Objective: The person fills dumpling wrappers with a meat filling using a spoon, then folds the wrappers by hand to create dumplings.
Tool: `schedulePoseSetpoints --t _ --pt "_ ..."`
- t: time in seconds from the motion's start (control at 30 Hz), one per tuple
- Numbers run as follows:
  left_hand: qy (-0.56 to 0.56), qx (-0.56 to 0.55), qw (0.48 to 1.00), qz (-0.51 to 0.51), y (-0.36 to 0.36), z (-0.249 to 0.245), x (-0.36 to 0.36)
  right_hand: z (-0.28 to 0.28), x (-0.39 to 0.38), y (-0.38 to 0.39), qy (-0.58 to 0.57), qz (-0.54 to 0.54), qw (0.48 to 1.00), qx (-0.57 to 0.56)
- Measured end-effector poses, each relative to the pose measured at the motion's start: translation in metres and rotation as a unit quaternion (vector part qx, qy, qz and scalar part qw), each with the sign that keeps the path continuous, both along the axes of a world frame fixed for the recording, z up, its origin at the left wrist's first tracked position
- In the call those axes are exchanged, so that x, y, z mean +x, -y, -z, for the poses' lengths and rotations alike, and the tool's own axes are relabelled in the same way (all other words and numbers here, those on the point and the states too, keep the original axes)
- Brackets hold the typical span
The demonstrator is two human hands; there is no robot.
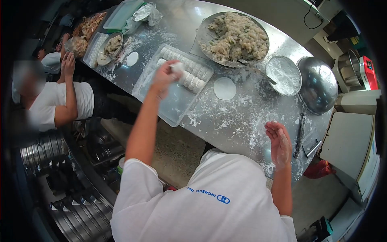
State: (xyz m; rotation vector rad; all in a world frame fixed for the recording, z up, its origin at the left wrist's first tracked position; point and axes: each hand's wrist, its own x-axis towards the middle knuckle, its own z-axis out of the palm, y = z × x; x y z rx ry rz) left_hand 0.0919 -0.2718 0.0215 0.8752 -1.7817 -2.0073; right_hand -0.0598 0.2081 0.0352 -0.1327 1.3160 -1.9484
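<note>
My left hand [164,78] is over a clear plastic tray [171,111], its fingers closed on a small white dumpling [177,67]. Rows of similar floured dumplings [197,72] fill the far part of that tray. My right hand [279,146] is held above the near right of the table, fingers stretched out and dusted with flour, holding nothing. A round dough wrapper [225,88] lies flat to the right of the tray. Behind it, a wide metal dish [205,40] carries a heap of pale filling [238,34] flecked with green.
A flour bowl [284,74] and an upturned metal bowl [318,85] stand at the right, near a dark stick [300,135]. At the far left are a co-worker [64,97], another wrapper [132,59] and a smaller filling bowl [113,45]. Flour covers the metal table [217,135].
</note>
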Motion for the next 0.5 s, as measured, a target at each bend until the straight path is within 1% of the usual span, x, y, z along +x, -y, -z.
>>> schedulePoseSetpoints --t 0.07,0.1,0.13,0.17,0.23,0.33,0.43,0.5 --pt "0.073 -0.180 0.981 -0.012 0.074 0.019 0.012 0.006 0.000 -0.008 0.003 0.011 1.000 0.009" --pt "0.159 -0.326 0.932 -0.014 0.085 0.007 0.012 0.010 0.000 -0.012 0.006 0.011 1.000 0.015" --pt "0.239 -0.462 0.854 -0.016 0.095 -0.005 0.011 0.012 0.001 -0.015 0.010 0.012 1.000 0.020" --pt "0.251 -0.549 0.797 0.009 0.110 0.001 0.014 0.014 0.003 -0.016 0.013 0.012 1.000 0.025" --pt "0.264 -0.703 0.658 0.058 0.133 0.020 0.017 0.011 0.007 -0.014 0.012 0.011 0.999 0.043" --pt "0.260 -0.761 0.583 0.114 0.142 0.032 0.015 0.009 0.011 -0.016 0.003 0.004 0.998 0.064" --pt "0.279 -0.775 0.547 0.148 0.144 0.035 0.011 0.008 0.013 -0.020 0.004 0.007 0.997 0.074" --pt "0.272 -0.757 0.573 0.157 0.146 0.034 0.009 0.008 0.015 -0.023 0.009 0.011 0.997 0.082"
